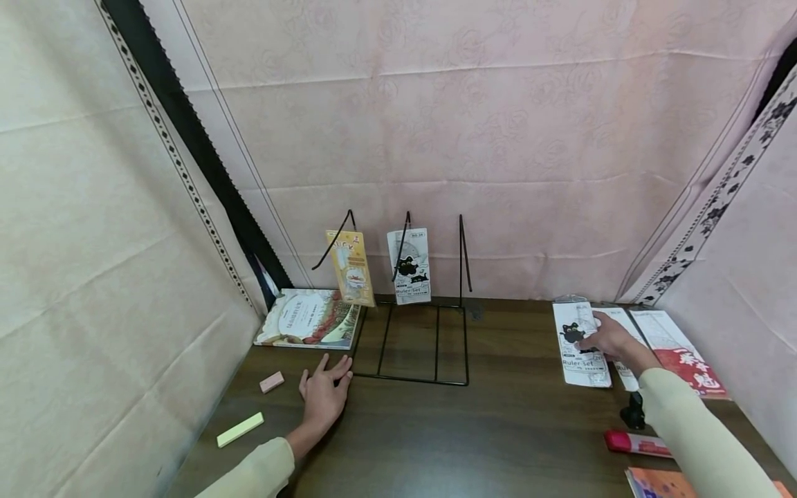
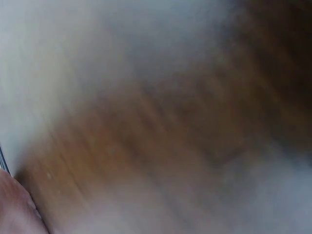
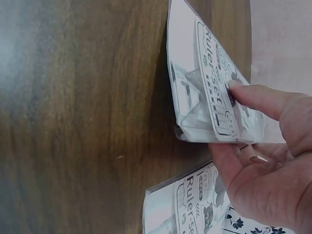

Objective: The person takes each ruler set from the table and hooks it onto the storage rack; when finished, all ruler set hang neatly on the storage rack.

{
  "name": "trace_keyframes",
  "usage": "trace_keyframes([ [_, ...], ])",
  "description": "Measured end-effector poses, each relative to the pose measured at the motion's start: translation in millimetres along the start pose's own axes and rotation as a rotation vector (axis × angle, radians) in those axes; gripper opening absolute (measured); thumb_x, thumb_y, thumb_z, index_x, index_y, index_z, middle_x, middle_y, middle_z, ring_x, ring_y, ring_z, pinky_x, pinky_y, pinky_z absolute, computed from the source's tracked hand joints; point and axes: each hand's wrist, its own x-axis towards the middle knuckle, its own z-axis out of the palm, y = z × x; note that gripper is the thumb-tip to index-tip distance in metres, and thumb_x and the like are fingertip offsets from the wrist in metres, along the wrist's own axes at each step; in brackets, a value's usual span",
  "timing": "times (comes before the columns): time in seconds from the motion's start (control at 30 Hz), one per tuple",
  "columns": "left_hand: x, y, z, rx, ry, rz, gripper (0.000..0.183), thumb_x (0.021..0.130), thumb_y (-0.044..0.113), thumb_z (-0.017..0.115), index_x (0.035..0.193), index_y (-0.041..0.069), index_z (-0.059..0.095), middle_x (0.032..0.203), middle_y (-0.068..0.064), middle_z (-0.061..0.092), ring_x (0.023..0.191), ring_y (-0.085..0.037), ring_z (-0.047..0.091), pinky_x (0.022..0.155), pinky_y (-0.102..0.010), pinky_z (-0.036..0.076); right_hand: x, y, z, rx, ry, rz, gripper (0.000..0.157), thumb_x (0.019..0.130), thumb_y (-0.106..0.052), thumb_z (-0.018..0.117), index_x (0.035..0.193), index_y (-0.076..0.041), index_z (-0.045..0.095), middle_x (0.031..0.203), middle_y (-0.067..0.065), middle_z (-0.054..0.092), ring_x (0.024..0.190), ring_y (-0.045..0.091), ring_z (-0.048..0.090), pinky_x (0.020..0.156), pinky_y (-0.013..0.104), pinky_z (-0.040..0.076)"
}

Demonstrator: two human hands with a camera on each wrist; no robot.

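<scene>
A white ruler set pack (image 1: 576, 346) with a black cat print is in my right hand (image 1: 605, 336). In the right wrist view the thumb lies on the pack's front and the fingers are behind it, with its lower edge tilted over the table. A second ruler set pack (image 3: 202, 204) lies beside it. My left hand (image 1: 326, 393) rests with spread fingers at the front left corner of the black wire rack (image 1: 411, 379). From the rack's hooks hang a yellow pack (image 1: 352, 268) and another ruler set pack (image 1: 409, 265); the right hook (image 1: 465, 256) holds nothing.
A picture book (image 1: 308, 318) lies left of the rack. Pink (image 1: 271, 382) and yellow-green (image 1: 240, 429) small blocks lie near my left hand. On the right are a red-and-white pack (image 1: 688, 366), a black object (image 1: 632, 412), a red tube-like item (image 1: 636, 443) and an orange booklet (image 1: 660, 483).
</scene>
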Motion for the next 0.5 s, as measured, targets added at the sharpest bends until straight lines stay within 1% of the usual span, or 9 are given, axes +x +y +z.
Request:
trace_keyframes([
  [0.1, 0.2, 1.0, -0.5, -0.003, -0.003, 0.001, 0.035, 0.089, 0.018, 0.068, 0.124, 0.017, 0.066, 0.127, 0.004, 0.065, 0.142, -0.030, 0.038, 0.112, -0.066, 0.006, -0.6, -0.7, -0.3, -0.024, 0.021, -0.031, 0.109, 0.074, -0.017, 0.079, 0.151, 0.007, 0.005, 0.138, 0.043, 0.028, 0.121, 0.052, 0.042, 0.090, 0.055, 0.046],
  [0.2, 0.2, 1.6, -0.9, -0.007, -0.011, -0.005, 0.035, 0.090, 0.019, 0.068, 0.125, 0.017, 0.066, 0.128, 0.003, 0.064, 0.142, -0.029, 0.037, 0.113, -0.065, 0.005, -2.0, -1.2, -0.1, -0.053, 0.062, -0.080, 0.101, 0.074, -0.015, 0.079, 0.147, 0.011, 0.014, 0.130, 0.042, 0.038, 0.113, 0.048, 0.047, 0.094, 0.056, 0.042],
  [0.27, 0.1, 1.6, -1.1, -0.010, -0.017, -0.009, 0.035, 0.090, 0.020, 0.067, 0.125, 0.017, 0.066, 0.128, 0.003, 0.064, 0.143, -0.029, 0.037, 0.113, -0.065, 0.004, -2.9, -1.3, -0.1, -0.063, 0.088, -0.109, 0.097, 0.073, -0.015, 0.079, 0.144, 0.013, 0.019, 0.125, 0.040, 0.043, 0.107, 0.045, 0.051, 0.091, 0.053, 0.043],
  [0.33, 0.1, 1.0, -1.0, -0.011, -0.022, -0.014, 0.036, 0.090, 0.020, 0.067, 0.126, 0.018, 0.065, 0.129, 0.003, 0.064, 0.143, -0.028, 0.036, 0.113, -0.065, 0.004, -4.3, -1.8, -0.4, -0.059, 0.101, -0.124, 0.093, 0.073, -0.014, 0.079, 0.142, 0.014, 0.023, 0.121, 0.039, 0.046, 0.102, 0.041, 0.053, 0.085, 0.048, 0.046],
  [0.43, -0.1, -0.2, -1.0, -0.009, -0.024, -0.012, 0.035, 0.090, 0.021, 0.067, 0.126, 0.018, 0.065, 0.129, 0.004, 0.064, 0.143, -0.028, 0.036, 0.113, -0.065, 0.004, -6.7, -1.7, -0.7, -0.034, 0.102, -0.139, 0.092, 0.073, -0.013, 0.079, 0.141, 0.015, 0.024, 0.117, 0.038, 0.048, 0.094, 0.036, 0.058, 0.076, 0.038, 0.049],
  [0.5, 0.0, -0.8, -0.8, -0.009, -0.026, -0.009, 0.035, 0.090, 0.020, 0.067, 0.126, 0.018, 0.065, 0.129, 0.004, 0.064, 0.143, -0.028, 0.036, 0.113, -0.064, 0.004, -9.0, -1.7, -1.0, -0.019, 0.099, -0.128, 0.091, 0.073, -0.014, 0.079, 0.141, 0.014, 0.024, 0.118, 0.038, 0.047, 0.094, 0.033, 0.058, 0.071, 0.032, 0.049],
])
